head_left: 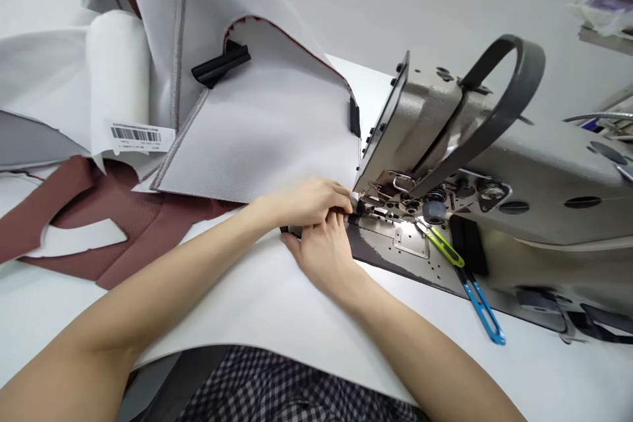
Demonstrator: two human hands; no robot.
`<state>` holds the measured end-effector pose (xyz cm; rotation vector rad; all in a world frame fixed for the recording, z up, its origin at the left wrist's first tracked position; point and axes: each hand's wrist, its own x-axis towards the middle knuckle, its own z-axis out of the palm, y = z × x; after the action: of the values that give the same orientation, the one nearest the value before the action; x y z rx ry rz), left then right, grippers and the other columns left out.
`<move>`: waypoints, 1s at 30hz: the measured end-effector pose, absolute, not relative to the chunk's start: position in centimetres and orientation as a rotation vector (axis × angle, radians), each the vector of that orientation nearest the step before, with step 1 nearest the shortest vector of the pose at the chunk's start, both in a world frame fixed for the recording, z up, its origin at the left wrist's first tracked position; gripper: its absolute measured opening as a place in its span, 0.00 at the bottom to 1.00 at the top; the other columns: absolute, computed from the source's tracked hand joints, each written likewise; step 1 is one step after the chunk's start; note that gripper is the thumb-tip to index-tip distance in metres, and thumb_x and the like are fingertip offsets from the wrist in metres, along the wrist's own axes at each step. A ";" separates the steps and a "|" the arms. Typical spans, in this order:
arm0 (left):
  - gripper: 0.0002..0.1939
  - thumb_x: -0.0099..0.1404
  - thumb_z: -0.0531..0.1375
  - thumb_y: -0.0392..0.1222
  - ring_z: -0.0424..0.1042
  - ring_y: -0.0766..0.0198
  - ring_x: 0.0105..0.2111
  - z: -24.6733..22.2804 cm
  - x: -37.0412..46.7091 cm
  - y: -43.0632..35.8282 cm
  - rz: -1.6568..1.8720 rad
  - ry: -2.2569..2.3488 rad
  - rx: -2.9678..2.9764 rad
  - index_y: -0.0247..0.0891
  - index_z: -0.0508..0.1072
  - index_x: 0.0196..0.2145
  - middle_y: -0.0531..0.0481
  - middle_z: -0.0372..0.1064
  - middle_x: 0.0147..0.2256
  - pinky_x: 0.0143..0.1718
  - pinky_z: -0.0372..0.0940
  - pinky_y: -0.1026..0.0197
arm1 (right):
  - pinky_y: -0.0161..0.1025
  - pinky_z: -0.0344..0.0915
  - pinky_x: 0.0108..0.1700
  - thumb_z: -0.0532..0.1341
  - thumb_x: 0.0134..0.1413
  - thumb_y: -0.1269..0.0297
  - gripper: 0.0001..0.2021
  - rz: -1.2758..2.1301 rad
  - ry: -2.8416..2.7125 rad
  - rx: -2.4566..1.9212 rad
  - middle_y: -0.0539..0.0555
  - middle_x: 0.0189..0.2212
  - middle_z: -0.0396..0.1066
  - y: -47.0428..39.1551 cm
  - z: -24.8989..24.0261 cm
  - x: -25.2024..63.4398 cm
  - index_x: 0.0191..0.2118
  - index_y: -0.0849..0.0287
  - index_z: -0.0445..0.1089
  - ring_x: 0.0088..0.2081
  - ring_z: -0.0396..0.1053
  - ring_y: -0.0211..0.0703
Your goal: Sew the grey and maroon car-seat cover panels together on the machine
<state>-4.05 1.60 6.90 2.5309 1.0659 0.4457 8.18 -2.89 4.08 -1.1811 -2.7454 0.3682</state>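
A light grey stitched fabric cover [277, 119] lies spread up to the sewing machine [420, 125]. At its near right corner, just left of the machine's needle area, my left hand [311, 201] is closed on the fabric edge, fingertips beside the presser foot. Right below it, touching it, my right hand [326, 250] has its fingers bent over a dark strip [291, 231]; only the strip's left end shows, by the thumb. Black trim pieces [221, 66] are attached along the cover's edges. What lies under my fingers is hidden.
Maroon panels [133, 231] and a white roll-shaped part with a barcode label [142, 134] lie on the left. Yellow-green thread snips [445, 247] with a blue handle [484, 313] rest on the machine bed. The white table [237, 316] curves in front of me.
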 end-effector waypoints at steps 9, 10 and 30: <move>0.23 0.71 0.47 0.44 0.60 0.49 0.62 8.6 -12.7 6.1 0.678 2.098 2.260 0.35 0.70 0.56 0.40 0.68 0.57 0.65 0.49 0.44 | 0.45 0.61 0.63 0.51 0.69 0.63 0.18 0.379 -2.643 -0.598 0.61 0.54 0.72 -3.1 3.3 8.5 0.53 0.68 0.72 0.57 0.67 0.50; 0.26 0.71 0.48 0.47 0.52 0.45 0.66 7.9 -13.9 6.7 0.643 2.239 2.191 0.33 0.65 0.61 0.37 0.60 0.63 0.67 0.42 0.38 | 0.41 0.62 0.62 0.50 0.70 0.64 0.18 0.404 -2.604 -0.441 0.58 0.51 0.74 -3.1 3.3 8.6 0.50 0.66 0.74 0.56 0.69 0.46; 0.19 0.72 0.45 0.43 0.74 0.62 0.30 9.0 -7.2 -26.4 1.525 1.981 1.363 0.36 0.70 0.28 0.46 0.72 0.29 0.34 0.72 0.60 | 0.42 0.78 0.38 0.49 0.53 0.83 0.22 0.035 -2.369 -0.013 0.65 0.42 0.78 -8.4 8.5 6.8 0.51 0.72 0.72 0.37 0.79 0.49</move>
<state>-7.17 -26.44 8.96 1.3627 1.9810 1.5254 6.76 -8.37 8.50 -0.0134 -2.3693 0.0351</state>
